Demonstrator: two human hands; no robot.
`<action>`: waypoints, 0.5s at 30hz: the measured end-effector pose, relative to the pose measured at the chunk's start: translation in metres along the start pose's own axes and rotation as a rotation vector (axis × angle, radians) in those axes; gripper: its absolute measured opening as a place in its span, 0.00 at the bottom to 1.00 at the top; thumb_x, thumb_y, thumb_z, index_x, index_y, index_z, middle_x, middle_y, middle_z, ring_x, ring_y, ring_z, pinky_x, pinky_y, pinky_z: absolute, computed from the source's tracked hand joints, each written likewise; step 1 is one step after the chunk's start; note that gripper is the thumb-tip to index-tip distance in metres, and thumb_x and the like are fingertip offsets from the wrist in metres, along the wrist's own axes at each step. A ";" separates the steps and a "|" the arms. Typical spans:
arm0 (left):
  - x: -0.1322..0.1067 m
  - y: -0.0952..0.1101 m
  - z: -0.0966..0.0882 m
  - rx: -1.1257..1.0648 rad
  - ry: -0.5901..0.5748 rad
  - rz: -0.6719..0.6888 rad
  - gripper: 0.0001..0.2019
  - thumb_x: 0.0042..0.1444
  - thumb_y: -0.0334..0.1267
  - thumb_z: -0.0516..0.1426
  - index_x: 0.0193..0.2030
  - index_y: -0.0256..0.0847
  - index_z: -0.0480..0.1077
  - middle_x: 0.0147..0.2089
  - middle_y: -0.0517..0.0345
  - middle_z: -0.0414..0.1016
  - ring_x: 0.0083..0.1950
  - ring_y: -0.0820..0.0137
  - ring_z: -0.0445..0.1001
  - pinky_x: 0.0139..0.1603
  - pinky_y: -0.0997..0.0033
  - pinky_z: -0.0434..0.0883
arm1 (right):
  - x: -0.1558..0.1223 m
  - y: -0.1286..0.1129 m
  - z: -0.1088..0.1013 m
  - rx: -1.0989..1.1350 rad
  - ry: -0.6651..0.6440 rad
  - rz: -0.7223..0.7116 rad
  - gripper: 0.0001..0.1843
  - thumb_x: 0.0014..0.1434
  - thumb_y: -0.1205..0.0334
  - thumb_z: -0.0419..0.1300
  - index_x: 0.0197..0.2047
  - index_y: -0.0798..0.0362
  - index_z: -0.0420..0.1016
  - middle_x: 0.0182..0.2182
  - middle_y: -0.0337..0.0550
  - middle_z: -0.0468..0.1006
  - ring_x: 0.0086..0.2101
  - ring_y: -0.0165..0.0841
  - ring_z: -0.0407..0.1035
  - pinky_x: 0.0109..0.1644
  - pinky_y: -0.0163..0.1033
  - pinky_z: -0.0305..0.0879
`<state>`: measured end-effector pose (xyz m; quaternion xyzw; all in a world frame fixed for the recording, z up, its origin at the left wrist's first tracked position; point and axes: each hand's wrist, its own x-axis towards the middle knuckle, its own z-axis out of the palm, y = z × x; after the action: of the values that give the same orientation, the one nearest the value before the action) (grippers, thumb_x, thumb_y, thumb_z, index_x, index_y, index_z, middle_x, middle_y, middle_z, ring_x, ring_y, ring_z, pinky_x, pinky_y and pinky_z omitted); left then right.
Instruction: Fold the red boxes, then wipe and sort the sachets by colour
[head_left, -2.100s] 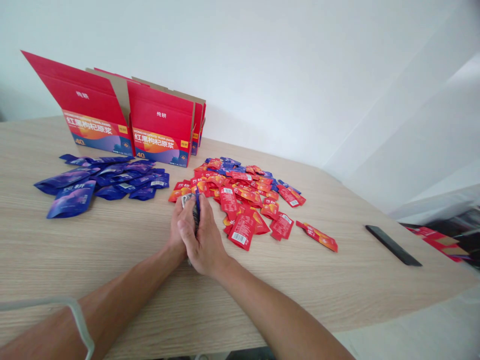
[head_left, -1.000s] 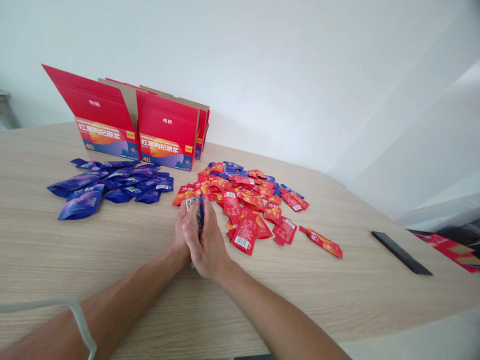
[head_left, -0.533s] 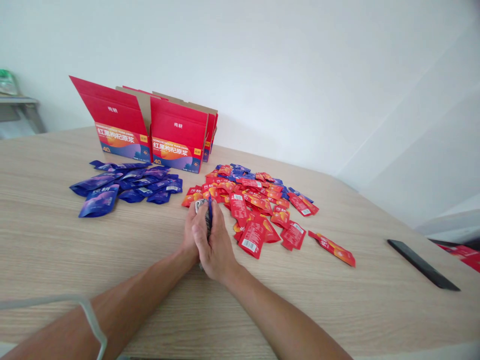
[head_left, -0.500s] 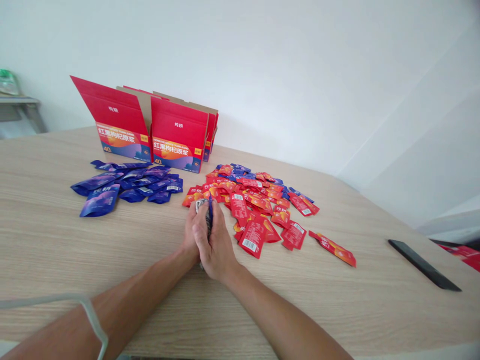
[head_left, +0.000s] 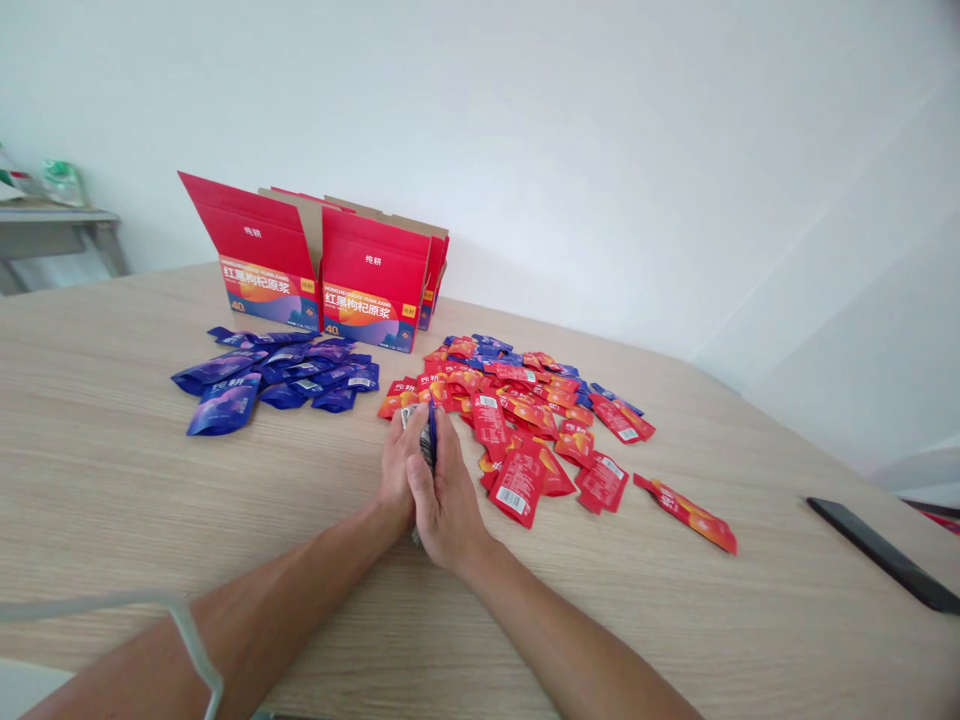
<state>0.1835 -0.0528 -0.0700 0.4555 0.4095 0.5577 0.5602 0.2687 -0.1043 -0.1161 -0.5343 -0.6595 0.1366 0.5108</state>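
Bench: pale wood-grain bench (head_left: 712, 620), white wall behind; from where I stand everything below is on it or above it.
Cartons: red cardboard cartons with orange-and-blue printed fronts, one at left (head_left: 262, 295), one just right of it (head_left: 371, 300), at least one more behind. Done so far: stood up, flaps raised. Insides hidden, can't tell if anything's in there.
Red heap: glossy red-and-orange foil pouches (head_left: 517, 480), loose, overlapping, in front and right of the cartons; blue ones mixed in at the back. Not sorted fully by colour, I'd judge.
Blue heap: shiny dark-blue-and-purple foil pouches (head_left: 221, 405), loose, in front of the left carton, apart from the red.
Hands: bare left hand (head_left: 397, 465) and bare right hand (head_left: 454, 500), palms facing, fingers closed in on what's between.
Black slab: flat black oblong (head_left: 885, 550), far right, well apart.
Bundle: thin grey-striped, blue-edged bundle (head_left: 428, 440), on edge between both palms, near side of the red heap. Mostly covered; contents unclear.
Stray pouch: single red-and-orange foil pouch (head_left: 690, 515), right of the heap.
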 end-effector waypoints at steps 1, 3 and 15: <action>-0.002 0.002 0.000 -0.003 0.003 -0.011 0.04 0.56 0.41 0.64 0.35 0.47 0.74 0.42 0.47 0.81 0.64 0.48 0.76 0.61 0.57 0.77 | 0.000 0.000 0.000 -0.001 -0.001 0.001 0.45 0.77 0.35 0.49 0.83 0.57 0.50 0.80 0.61 0.56 0.79 0.46 0.51 0.82 0.60 0.51; -0.005 0.005 0.002 -0.027 0.012 -0.040 0.05 0.58 0.43 0.63 0.38 0.47 0.73 0.42 0.48 0.81 0.62 0.50 0.78 0.60 0.57 0.79 | 0.000 0.000 0.000 -0.001 0.000 0.002 0.45 0.76 0.35 0.49 0.83 0.57 0.50 0.80 0.61 0.56 0.79 0.46 0.50 0.82 0.60 0.51; 0.003 -0.020 0.014 -0.330 0.041 -0.074 0.09 0.56 0.43 0.68 0.36 0.47 0.73 0.32 0.57 0.73 0.35 0.62 0.74 0.36 0.63 0.74 | 0.000 -0.002 -0.001 0.013 -0.009 0.055 0.44 0.76 0.35 0.50 0.84 0.51 0.51 0.80 0.54 0.56 0.79 0.47 0.50 0.82 0.63 0.51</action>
<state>0.2025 -0.0495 -0.0857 0.3306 0.3402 0.6056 0.6389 0.2683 -0.1054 -0.1143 -0.5483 -0.6461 0.1571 0.5072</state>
